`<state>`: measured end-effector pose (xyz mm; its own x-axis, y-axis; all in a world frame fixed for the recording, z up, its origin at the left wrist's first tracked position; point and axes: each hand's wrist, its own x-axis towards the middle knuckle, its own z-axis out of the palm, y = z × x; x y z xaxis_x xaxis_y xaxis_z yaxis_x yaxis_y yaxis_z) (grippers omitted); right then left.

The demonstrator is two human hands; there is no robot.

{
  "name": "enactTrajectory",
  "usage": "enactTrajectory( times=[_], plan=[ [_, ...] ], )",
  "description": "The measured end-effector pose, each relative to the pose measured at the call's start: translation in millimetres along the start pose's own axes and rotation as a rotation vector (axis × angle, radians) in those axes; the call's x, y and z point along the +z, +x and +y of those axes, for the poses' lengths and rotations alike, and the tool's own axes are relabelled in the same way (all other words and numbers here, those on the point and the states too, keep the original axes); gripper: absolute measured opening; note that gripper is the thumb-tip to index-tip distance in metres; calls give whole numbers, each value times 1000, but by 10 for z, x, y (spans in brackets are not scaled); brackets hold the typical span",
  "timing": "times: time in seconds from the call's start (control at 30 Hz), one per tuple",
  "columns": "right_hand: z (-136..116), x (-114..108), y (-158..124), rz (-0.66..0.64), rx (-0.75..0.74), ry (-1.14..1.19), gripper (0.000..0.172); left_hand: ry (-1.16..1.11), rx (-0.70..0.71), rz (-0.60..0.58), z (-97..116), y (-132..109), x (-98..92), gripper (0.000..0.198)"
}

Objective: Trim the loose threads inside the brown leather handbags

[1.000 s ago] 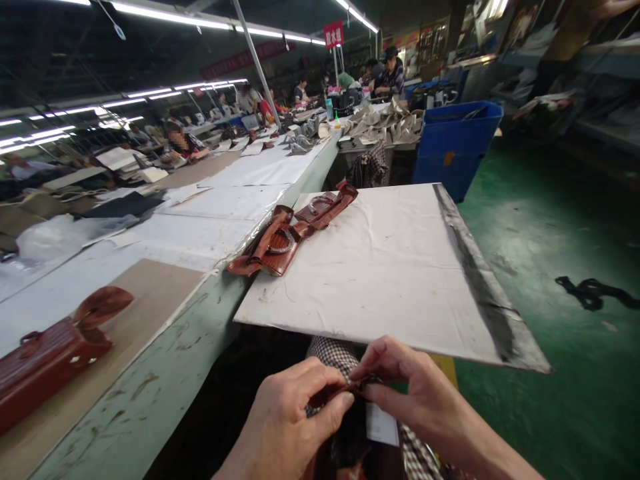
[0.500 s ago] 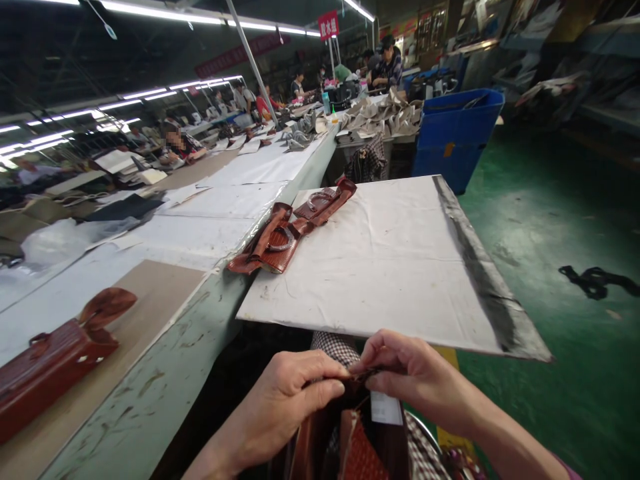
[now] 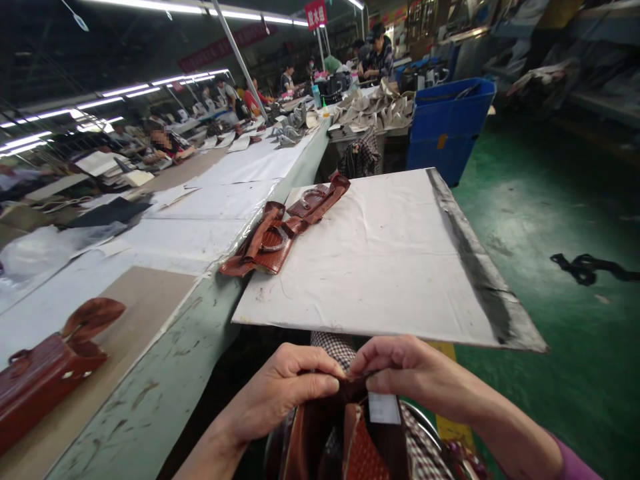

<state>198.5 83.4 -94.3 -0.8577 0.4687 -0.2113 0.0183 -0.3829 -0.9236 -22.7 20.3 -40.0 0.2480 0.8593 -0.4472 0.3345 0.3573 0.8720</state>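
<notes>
Head view: bag below hands, open mouth showing more than earlier. Left hand and right hand, fingers narrow, both pinch its far rim (white label just below right thumb); grip suggests rim work unfinished.

Bag piece before board; table left, bin behind; bag panels on board's left.

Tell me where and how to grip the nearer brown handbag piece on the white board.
Probably grip the handbag piece by its curved handle, from the right: the arch bulges that way, while a leather flap lies along the bag's left.
</notes>
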Motion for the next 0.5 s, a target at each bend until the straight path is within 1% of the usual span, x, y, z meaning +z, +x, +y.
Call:
enactTrajectory(
  times=[0.13, 0.23, 0.33, 0.43, 0.5],
  plan=[
    [-40, -1, -38, 12, -5, -25, 23, 1, -2, 21, -9, 3, 17, 13],
    [-75, 26, -119, 45, -55, -90, 23, 39, 35, 30, -1, -12, 57, 13],
    [-66, 54, -226, 100, -78, -43, 23, 96, 61, 48, 27, -31, 117, 14],
    [-34, 64, -337, 210, -80, 9, 25, 146, 59, 61, 61, -43, 162, 17],
    [-12, 82, -396, 319, -88, -95, 31, 166, 49, 62, 75, -47, 172, 18]
  ],
)
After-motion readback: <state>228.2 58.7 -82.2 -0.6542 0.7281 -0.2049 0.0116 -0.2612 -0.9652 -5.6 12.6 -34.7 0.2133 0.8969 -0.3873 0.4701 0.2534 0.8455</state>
